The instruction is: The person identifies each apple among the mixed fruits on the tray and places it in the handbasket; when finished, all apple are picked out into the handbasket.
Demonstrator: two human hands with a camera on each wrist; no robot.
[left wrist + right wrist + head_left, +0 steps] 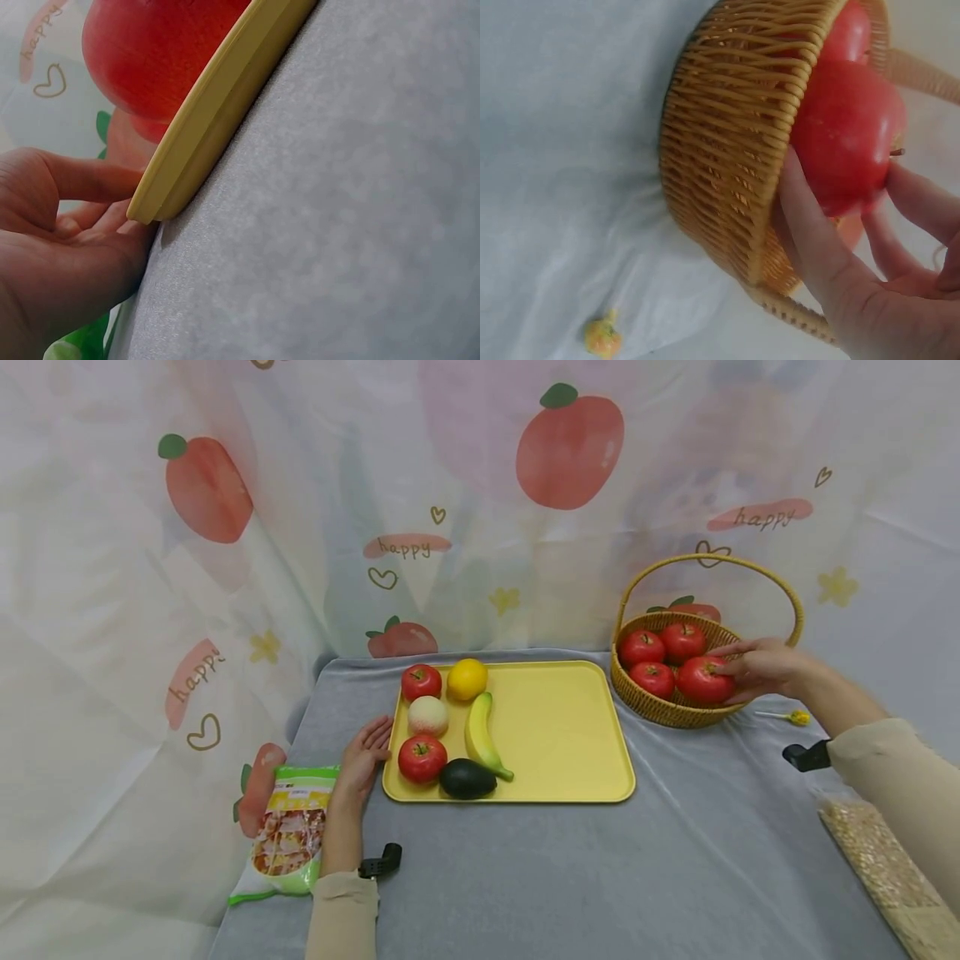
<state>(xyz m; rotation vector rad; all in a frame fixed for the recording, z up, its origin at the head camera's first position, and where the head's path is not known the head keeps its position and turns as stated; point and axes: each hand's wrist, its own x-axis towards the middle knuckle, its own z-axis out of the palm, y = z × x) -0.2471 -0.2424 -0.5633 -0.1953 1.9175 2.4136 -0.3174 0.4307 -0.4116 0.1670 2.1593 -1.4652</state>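
Note:
My right hand (767, 668) reaches into the wicker basket (678, 714) and holds a red apple (703, 682). In the right wrist view, the thumb lies between this apple (847, 135) and the basket rim, with fingers around the other side. Three more red apples (652, 679) lie in the basket. At the left edge of the yellow tray (562, 735) is my left hand (364, 758), its fingers relaxed. The left wrist view shows its thumb touching the tray rim (187, 142), close to a red apple (157, 52).
On the tray's left half sit two red apples (422, 758), a lemon (467, 679), a pale round fruit (428, 717), a banana (483, 735) and an avocado (468, 778). A green-edged food bag (292, 835), a small yellow flower (798, 717) and a grain-filled bag (885, 860) lie at the sides.

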